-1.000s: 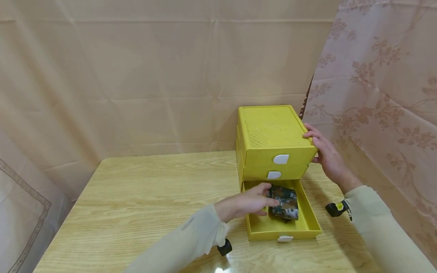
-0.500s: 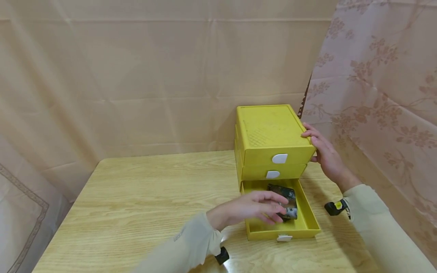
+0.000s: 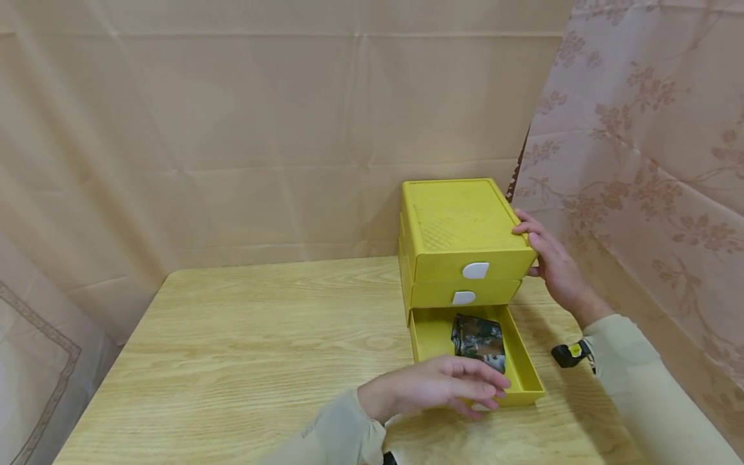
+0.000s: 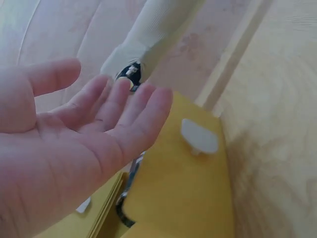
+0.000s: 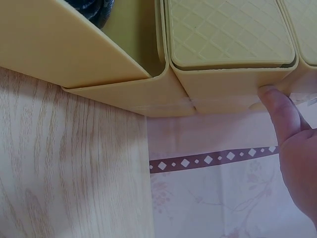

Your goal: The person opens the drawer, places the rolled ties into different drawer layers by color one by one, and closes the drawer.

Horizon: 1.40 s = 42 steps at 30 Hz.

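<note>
A yellow three-tier drawer unit (image 3: 456,213) stands on the table, its bottom drawer (image 3: 523,352) pulled out. Inside that drawer lies a folded, dark camouflage-patterned item (image 3: 479,339), perhaps cloth. My left hand (image 3: 433,387) hovers over the drawer's front, holding nothing; its fingers look loosely bent in the left wrist view, close to the white pull tab (image 4: 199,136). On the unit's right side rests my right hand (image 3: 560,274), fingertips along the upper edge. In the right wrist view, one digit of the right hand (image 5: 302,168) presses against the side wall.
Two upper drawers with white tabs (image 3: 475,270) are closed. A wood-grain table (image 3: 261,336) spreads to the left. Beige cloth (image 3: 261,129) hangs behind, and flowered cloth (image 3: 651,129) on the right. A small black device (image 3: 569,354) is worn at the right wrist.
My left hand has come away from the camouflage item and moved toward the drawer's front, leaving the item lying inside. The right hand stays against the unit.
</note>
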Motion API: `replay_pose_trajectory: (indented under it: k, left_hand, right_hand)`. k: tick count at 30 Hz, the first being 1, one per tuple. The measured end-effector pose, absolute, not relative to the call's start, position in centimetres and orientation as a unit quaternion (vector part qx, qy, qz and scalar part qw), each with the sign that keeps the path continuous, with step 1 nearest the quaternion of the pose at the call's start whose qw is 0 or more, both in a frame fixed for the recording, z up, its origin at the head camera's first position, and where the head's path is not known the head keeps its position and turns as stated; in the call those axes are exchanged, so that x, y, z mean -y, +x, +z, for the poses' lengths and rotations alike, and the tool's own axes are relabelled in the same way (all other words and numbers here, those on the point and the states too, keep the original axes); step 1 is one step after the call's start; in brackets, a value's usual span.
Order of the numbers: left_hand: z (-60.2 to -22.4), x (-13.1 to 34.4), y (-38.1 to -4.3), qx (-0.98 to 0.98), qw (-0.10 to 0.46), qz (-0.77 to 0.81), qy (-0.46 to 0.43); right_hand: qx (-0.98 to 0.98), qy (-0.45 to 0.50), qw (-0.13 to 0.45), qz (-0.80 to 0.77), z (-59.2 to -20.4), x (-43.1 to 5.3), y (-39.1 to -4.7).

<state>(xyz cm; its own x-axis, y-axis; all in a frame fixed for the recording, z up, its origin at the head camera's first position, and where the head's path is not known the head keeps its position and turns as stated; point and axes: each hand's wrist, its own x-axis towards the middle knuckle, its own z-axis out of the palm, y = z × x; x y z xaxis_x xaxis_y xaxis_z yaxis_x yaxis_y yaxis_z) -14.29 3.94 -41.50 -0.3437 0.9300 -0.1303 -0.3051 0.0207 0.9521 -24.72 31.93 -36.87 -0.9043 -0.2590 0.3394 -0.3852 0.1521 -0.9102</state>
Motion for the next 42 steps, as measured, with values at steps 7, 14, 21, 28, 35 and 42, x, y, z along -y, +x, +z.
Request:
replay_pose_trajectory:
  k: [7,14,21,28,35,42]
  left_hand:
    - [-42.2,-4.4,-12.8,-0.528,0.519,0.622,0.253]
    - [-43.6,-5.0,-11.6,-0.528,0.541,0.611,0.235]
    - [-44.9,-5.5,-10.9,-0.531,0.547,0.611,0.213]
    - [-45.9,-6.2,-10.3,-0.508,0.563,0.63,0.167]
    - [-46.8,-6.6,-10.2,-0.467,0.594,0.648,0.102]
    - [-47.5,-7.0,-9.9,-0.474,0.585,0.654,0.07]
  right_hand:
    - [0.749,0.215,0.05,0.625,-37.0,-31.9,-24.7]
    - [0.76,0.204,0.049,0.616,-37.0,-31.9,-24.6]
    - [0.766,0.207,0.053,0.607,-36.9,-31.9,-24.5]
    - [0.755,0.216,0.053,0.617,-36.9,-31.9,-24.6]
    - [0.749,0.219,0.051,0.624,-36.9,-31.9,-24.6]
    - [0.75,0.218,0.052,0.622,-37.0,-31.9,-24.6]
